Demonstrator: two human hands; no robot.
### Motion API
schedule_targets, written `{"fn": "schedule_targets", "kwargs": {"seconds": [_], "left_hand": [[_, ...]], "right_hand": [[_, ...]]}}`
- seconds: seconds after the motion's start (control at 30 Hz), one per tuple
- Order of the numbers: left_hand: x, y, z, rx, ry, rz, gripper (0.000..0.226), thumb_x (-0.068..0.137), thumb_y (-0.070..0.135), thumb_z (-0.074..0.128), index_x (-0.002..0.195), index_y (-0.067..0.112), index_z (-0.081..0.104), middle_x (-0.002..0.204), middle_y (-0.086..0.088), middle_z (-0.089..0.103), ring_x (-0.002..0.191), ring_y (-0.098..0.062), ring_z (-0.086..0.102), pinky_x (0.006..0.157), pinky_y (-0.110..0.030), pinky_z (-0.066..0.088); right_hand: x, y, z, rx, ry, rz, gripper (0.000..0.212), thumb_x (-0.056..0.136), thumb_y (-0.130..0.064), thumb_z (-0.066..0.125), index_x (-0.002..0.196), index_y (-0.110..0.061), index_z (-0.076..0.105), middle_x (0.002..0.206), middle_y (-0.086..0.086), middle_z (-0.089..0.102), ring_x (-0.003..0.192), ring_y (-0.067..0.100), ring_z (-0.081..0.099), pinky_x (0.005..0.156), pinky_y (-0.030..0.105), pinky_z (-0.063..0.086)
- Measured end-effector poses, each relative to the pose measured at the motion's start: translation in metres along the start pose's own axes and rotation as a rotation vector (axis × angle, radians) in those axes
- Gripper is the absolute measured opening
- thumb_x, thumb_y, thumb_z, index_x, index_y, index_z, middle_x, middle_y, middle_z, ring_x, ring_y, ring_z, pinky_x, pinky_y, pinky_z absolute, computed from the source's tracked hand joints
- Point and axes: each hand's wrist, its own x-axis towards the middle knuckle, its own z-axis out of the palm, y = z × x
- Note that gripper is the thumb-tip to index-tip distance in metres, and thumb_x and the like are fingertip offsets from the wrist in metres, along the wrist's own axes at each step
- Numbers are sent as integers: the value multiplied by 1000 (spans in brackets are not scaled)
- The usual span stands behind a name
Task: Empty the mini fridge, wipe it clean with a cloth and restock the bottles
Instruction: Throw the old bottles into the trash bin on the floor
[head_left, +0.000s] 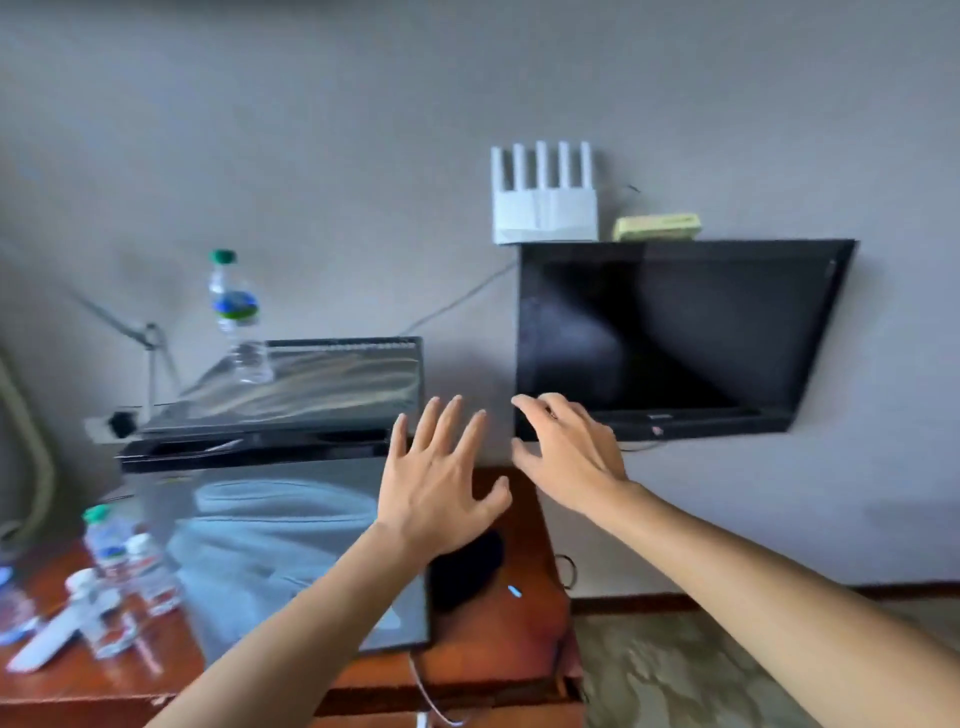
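Both hands up front, fingers spread, holding nothing: left hand (439, 486), right hand (569, 449). Mini fridge (291, 545) sits on the counter (498, 660), one bottle (236, 317) upright on top, more bottles (124, 561) left, mostly upright.

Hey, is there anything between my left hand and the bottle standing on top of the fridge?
Nothing visible. The left hand is raised, open and empty, to the right of the fridge. The bottle stands alone near the top's back left, with only bare top between them.
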Motion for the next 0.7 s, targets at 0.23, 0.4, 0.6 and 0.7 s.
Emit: {"fn": "schedule_targets", "kwargs": {"seconds": [0.23,0.4,0.6,0.7], "left_hand": [[-28,-170,-53,137,62,-173,85,85,73,39,156,25,41,164,-9,37,155,-31,27,122,-60,22],[-46,-282,-76,194,33,-268,90,86,77,29,161,28,29,169,-7,26,158,-30,18,126,-58,16],[-58,-390,-88,230,43,-332,86,86,73,37,158,27,38,165,-9,35,155,-33,27,123,-60,24],[-61,-424,-92,226,45,-362,83,86,71,38,157,27,41,164,-8,38,154,-32,28,123,-59,24]], "right_hand": [[104,-166,25,94,2,-158,57,96,-49,51,149,-34,39,142,-3,49,125,25,52,91,41,51],[187,-268,52,100,11,-192,55,95,-44,55,145,-28,40,134,5,52,112,27,58,79,37,52],[310,-345,81,174,-27,-63,83,90,-40,61,156,-30,13,140,14,37,112,40,56,80,40,43],[349,-365,95,160,-23,9,80,92,-42,58,157,-34,12,149,10,28,117,40,53,82,40,38]]}}
